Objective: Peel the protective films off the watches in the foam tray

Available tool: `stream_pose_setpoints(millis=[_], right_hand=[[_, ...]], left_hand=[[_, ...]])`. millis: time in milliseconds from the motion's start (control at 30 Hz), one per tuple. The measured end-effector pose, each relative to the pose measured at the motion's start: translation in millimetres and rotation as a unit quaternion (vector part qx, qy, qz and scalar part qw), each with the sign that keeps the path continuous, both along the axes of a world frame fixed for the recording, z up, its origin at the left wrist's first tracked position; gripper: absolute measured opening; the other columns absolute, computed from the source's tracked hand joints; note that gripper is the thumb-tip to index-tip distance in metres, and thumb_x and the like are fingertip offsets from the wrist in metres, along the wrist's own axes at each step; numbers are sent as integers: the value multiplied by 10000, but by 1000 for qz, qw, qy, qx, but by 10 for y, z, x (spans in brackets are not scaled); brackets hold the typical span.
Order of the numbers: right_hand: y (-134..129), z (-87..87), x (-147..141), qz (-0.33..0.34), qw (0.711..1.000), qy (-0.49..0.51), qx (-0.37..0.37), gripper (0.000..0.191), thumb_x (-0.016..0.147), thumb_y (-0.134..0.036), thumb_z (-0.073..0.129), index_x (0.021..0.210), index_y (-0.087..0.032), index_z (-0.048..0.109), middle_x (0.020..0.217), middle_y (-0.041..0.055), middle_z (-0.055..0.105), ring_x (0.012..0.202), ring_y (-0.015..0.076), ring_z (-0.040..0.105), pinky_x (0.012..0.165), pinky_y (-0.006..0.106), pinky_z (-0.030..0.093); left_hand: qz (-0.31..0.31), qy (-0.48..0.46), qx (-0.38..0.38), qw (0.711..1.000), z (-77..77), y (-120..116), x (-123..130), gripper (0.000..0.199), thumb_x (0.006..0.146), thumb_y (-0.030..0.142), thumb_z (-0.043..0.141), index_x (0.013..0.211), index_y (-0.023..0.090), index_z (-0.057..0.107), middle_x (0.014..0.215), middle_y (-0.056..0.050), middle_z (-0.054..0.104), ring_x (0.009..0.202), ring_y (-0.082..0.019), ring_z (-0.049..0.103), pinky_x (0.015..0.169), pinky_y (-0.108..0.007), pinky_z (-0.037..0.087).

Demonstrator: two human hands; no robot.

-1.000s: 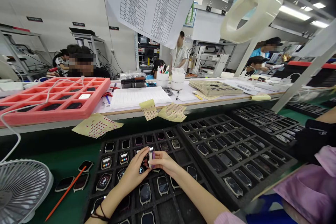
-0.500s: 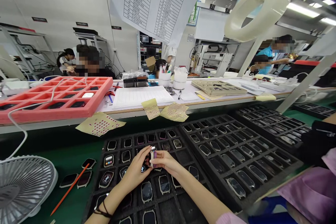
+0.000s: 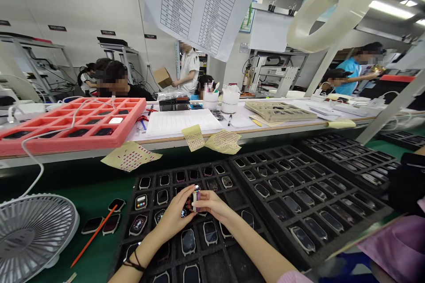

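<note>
I am grasping a small, pale-edged, rectangular watch case [image 3: 195, 203] with both bare hands, holding it on edge above a black foam tray [image 3: 212, 263] divided into square compartments. My left hand [image 3: 174, 214] is gripping the left side of the case, while my right hand [image 3: 212, 203] is pinching the opposite side between thumb and fingers. Whether the case is touching the tray, I cannot tell, because my fingers are covering its lower part. Around my hands, dark-faced watches [image 3: 188, 242] are lying in the compartments, a few with lit screens. Left of the tray, a slim orange stick [image 3: 89, 241] is resting on a green work surface [image 3: 96, 265], its upper end lying over one of three loose dark-screened watches [image 3: 111, 224]. A round, pale grey fan [image 3: 43, 234] is standing farther left.
</note>
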State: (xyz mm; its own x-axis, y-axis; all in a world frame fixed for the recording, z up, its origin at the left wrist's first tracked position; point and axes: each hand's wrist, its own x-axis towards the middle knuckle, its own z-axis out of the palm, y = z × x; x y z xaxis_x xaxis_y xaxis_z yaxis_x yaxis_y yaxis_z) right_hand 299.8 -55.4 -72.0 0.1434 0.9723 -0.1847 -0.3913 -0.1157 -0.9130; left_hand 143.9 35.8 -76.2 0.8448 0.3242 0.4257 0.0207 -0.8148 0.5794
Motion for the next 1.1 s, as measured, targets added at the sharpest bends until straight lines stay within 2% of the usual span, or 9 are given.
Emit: stream_pose_setpoints(millis=[200, 400, 500, 567, 667, 733, 800, 933, 1100], right_hand=[[-23, -5, -14, 12, 1000, -3, -3, 451, 504, -320, 872, 878, -140, 694, 750, 41, 718, 723, 183, 691, 672, 284, 509], [-74, 70, 11, 19, 1000, -5, 1, 420, 529, -315, 863, 870, -132, 699, 767, 59, 725, 717, 192, 694, 714, 325, 535], [-148, 155, 182, -27, 999, 0, 31, 441, 622, -387, 802, 979, -160, 679, 893, 70, 733, 831, 207, 700, 814, 362, 534], [-241, 171, 359, -111, 992, -35, 53, 468, 701, -449, 717, 1066, -165, 647, 963, 94, 729, 858, 235, 704, 823, 403, 538], [-434, 88, 624, -269, 941, -202, 27, 506, 785, -552, 538, 1066, -144, 642, 876, 118, 736, 717, 257, 713, 670, 411, 566], [-562, -14, 745, -311, 911, -272, -4, 525, 787, -593, 484, 996, -145, 663, 794, 115, 730, 645, 250, 696, 572, 373, 552], [-657, -118, 809, -325, 891, -316, -23, 505, 772, -602, 486, 904, -156, 681, 751, 109, 717, 640, 252, 679, 530, 355, 531], [-717, -262, 830, -337, 849, -407, -22, 392, 722, -535, 550, 807, -179, 692, 819, 113, 703, 814, 293, 661, 685, 410, 532], [-700, -255, 743, -343, 809, -477, -2, 317, 743, -408, 580, 948, -191, 688, 880, 116, 682, 875, 304, 640, 841, 481, 480]], left_hand=[[-40, -14, -23, 999, 62, -6, -32, 519, 846, 150, 563, 1335, 283, 451, 1345, -60, 540, 1245, -215, 485, 1054, -441, 409], [-40, -23, -47, 998, 109, -40, -39, 507, 844, 182, 581, 1333, 263, 475, 1337, -70, 550, 1229, -221, 502, 1050, -441, 410], [-8, -47, -28, 998, 240, -104, -3, 550, 848, 258, 602, 1372, 261, 436, 1340, -81, 542, 1229, -234, 494, 1054, -445, 395], [-7, -41, -10, 999, 333, -183, 68, 599, 834, 306, 626, 1392, 276, 412, 1325, -76, 551, 1206, -242, 502, 1041, -430, 397], [-52, 4, 8, 999, 384, -347, 274, 597, 801, 331, 656, 1364, 290, 463, 1243, -79, 602, 1121, -266, 541, 995, -423, 408], [-80, 20, -17, 996, 340, -458, 455, 542, 777, 328, 672, 1301, 275, 544, 1166, -93, 637, 1065, -287, 556, 974, -434, 400], [-88, 14, -98, 991, 262, -536, 625, 474, 744, 317, 696, 1209, 265, 623, 1109, -94, 655, 1056, -301, 545, 992, -445, 365], [-66, -8, -223, 973, 154, -556, 798, 431, 686, 310, 742, 1109, 250, 683, 1087, -91, 653, 1072, -316, 524, 1037, -468, 302], [-43, -35, -358, 932, 138, -443, 802, 471, 699, 389, 744, 1142, 256, 653, 1224, -82, 601, 1160, -296, 486, 1070, -451, 289]])
